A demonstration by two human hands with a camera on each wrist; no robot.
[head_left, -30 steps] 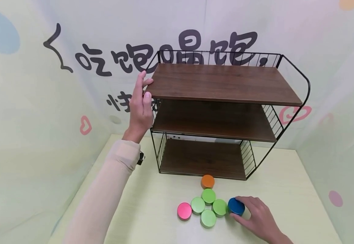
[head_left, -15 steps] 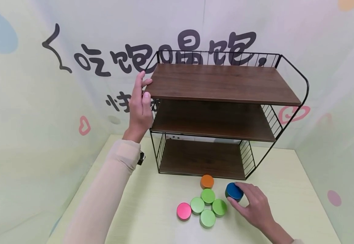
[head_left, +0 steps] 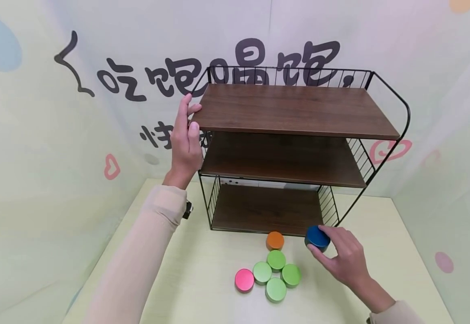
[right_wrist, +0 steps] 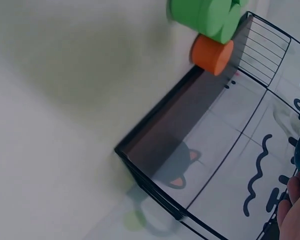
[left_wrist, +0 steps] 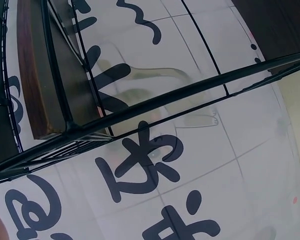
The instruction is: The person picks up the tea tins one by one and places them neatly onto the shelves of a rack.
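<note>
"Brown three-tier shelf rack (head_left: 291, 110): why left hand (head_left: 186, 150) there?"

"Grips its upper left edge; steadying, likely."

"Right hand (head_left: 345, 258)?"

"Pinches short blue cylinder (head_left: 317, 237) by its sides, near rack's lower front right corner; rounded wall probably suits fingers."

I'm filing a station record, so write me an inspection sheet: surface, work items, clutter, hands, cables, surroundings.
Surface: pale tabletop, visible around the work items.
Work items: three-shelf rack; blue disc in hand; on the tabletop, orange disc before the rack, four green discs clustered, pink disc left of them.
Clutter: nothing seen.
Hands: left hand rests against the rack's upper left side; right hand holds the blue disc between thumb and fingers.
Cables: nothing seen.
Surroundings: pale printed backdrop behind and at both sides.
</note>
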